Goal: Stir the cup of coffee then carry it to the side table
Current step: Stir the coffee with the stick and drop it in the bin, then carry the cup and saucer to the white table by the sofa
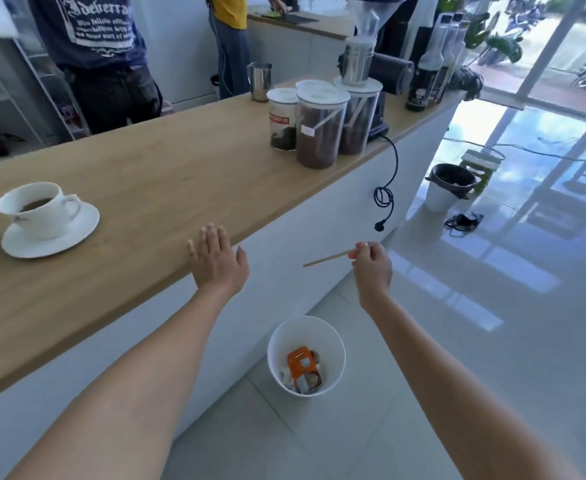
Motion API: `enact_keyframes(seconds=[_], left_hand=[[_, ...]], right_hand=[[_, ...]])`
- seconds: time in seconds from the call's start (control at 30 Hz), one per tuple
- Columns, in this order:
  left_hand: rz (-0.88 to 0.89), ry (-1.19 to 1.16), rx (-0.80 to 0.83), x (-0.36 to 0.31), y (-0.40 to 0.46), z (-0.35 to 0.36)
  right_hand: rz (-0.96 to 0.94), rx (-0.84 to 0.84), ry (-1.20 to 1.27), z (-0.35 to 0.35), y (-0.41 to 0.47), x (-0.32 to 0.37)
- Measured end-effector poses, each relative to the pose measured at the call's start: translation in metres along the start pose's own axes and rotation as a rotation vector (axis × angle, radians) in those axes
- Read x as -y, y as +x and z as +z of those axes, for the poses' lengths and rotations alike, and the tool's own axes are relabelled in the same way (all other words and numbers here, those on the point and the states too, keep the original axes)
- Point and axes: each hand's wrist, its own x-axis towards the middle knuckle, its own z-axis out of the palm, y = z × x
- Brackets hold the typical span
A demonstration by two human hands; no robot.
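Coffee cup on its saucer far left on my wooden counter, left hand spread flat at the counter edge, right hand pinching a wooden stir stick above a white bin.

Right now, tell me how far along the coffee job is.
Stirring: cannot tell whether it is done. In hand: the right hand pinches a wooden stir stick above the white waste bin; the left hand is open and empty. Left: the coffee cup, on its saucer, sits on the wooden counter, uncarried.
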Motion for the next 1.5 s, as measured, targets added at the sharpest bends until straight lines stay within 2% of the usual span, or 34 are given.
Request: enact_keyframes(seconds=[0.17, 0.33, 0.47, 0.57, 0.73, 0.83, 1.03, 1.2, 1.37, 1.5], left_hand=[[0.006, 0.002, -0.039, 0.008, -0.001, 0.01], [0.025, 0.019, -0.099, 0.011, -0.003, 0.02], [0.033, 0.028, -0.14, 0.011, -0.002, 0.024], [0.039, 0.025, -0.156, 0.011, -0.002, 0.028], [0.055, 0.027, -0.162, 0.014, -0.001, 0.034], [0.061, 0.03, -0.161, 0.015, 0.0, 0.035], [0.066, 0.039, -0.121, 0.016, 0.0, 0.034], [0.04, 0.007, 0.032, 0.015, 0.005, 0.02], [0.052, -0.088, 0.091, 0.029, 0.009, -0.015], [0.024, -0.058, 0.041, 0.061, 0.007, -0.042]], right_hand=[[-0.079, 0.035, -0.285, 0.005, 0.001, -0.035], [-0.123, 0.154, -0.53, 0.017, -0.003, -0.071], [-0.083, 0.332, -0.666, 0.032, -0.003, -0.094], [0.024, 0.454, -0.764, 0.036, -0.001, -0.113], [0.176, 0.391, -0.787, 0.023, -0.001, -0.139], [0.174, 0.354, -0.801, 0.015, -0.003, -0.144], [-0.072, 0.445, -0.973, 0.008, -0.006, -0.137], [-0.34, 0.443, -1.169, 0.021, -0.011, -0.105], [-0.527, 0.434, -1.187, 0.058, -0.02, -0.046], [-0.635, 0.437, -1.143, 0.094, -0.034, 0.001]])
